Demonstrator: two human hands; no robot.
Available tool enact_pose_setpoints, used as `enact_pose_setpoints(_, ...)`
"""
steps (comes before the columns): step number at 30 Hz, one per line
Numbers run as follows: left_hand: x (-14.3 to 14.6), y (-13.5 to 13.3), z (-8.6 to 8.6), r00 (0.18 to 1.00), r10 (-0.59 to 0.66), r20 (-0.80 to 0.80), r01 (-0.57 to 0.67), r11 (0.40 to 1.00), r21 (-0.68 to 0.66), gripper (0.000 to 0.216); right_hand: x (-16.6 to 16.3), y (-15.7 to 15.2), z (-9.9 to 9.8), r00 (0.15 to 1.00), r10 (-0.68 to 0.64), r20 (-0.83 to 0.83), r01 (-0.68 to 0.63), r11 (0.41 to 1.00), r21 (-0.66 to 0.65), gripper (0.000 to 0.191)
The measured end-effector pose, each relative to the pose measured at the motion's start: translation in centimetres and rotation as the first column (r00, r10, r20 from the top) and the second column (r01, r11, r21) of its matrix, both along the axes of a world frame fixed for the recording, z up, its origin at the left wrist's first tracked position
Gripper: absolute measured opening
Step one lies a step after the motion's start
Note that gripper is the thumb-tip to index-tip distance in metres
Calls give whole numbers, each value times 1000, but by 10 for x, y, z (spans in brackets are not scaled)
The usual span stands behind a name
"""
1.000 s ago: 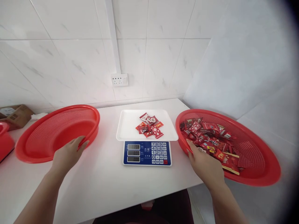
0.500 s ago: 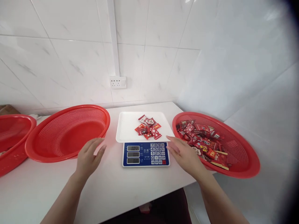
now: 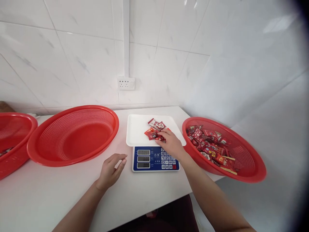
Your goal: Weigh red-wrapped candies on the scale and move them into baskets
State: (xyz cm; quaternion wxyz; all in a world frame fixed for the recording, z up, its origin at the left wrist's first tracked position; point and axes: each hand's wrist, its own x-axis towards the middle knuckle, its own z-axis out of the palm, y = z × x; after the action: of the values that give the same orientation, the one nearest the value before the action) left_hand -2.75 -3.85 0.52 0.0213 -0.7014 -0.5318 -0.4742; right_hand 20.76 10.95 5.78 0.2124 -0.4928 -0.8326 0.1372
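On the white weighing tray (image 3: 137,130) of a blue-panelled digital scale (image 3: 156,154) lies a small pile of red wrapped snack packets (image 3: 152,133). My right hand (image 3: 171,143) is over the near right side of the pile, its thumb and fingers closing around a red packet and covering part of it. A red-and-white packet (image 3: 156,124) lies behind the fingertips. To the left of the scale, my left hand (image 3: 112,169) hovers with nothing in it, thumb and fingers apart.
On the right, a red mesh basket (image 3: 253,164) holds many red snack packets (image 3: 212,145) and overhangs the table edge. An empty-looking red basket (image 3: 72,138) stands left, with another red basket (image 3: 18,145) beyond it. Behind is a tiled wall with a socket (image 3: 126,83).
My right hand has moved left from beside the right basket onto the packets on the tray. My left hand has come right and slightly down, away from the left basket. The view has shifted slightly.
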Motion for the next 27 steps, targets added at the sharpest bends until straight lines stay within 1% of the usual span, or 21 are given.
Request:
enact_pose_setpoints(5, 3, -1, -3, 999, -51, 19, 51, 998, -31, 14, 4, 10, -7, 999, 24, -25, -21, 995, 93, 25)
enact_pose_setpoints(7, 4, -3, -3, 998, -65, 16, 65, 997, -30, 14, 6, 15, -7, 999, 20, -45, -16, 995, 103, 22)
enact_pose_setpoints(12, 5, -3, -3, 997, -72, -16, 71, 995, -66, 14, 9, 25, 0, 977, -81, -199, 102, 990, 98, 20)
enact_pose_setpoints(14, 5, -3, -4, 997, -67, -29, 64, 993, -95, 15, 10, 26, 3, 974, -105, -201, 123, 989, 82, 19)
enact_pose_setpoints(16, 5, -3, -4, 998, -59, -33, 55, 992, -115, 17, 8, 25, 6, 982, -101, -159, 108, 994, 34, 17)
enact_pose_setpoints(19, 5, -3, -3, 998, -54, -27, 50, 991, -128, 19, 6, 21, 6, 994, -53, -94, 49, 998, -45, 20)
enact_pose_setpoints(21, 5, -3, -3, 998, -59, -26, 55, 990, -131, 19, 6, 20, 4, 995, -22, -94, 18, 998, -53, 18)
enact_pose_setpoints(24, 7, -3, -2, 997, -73, -27, 69, 989, -130, 19, 10, 24, 6, 984, -35, -174, 32, 999, -20, 9)
enact_pose_setpoints(27, 8, -2, -2, 997, -76, -24, 72, 988, -140, 19, 5, 30, 19, 957, -58, -283, 66, 998, 20, 6)
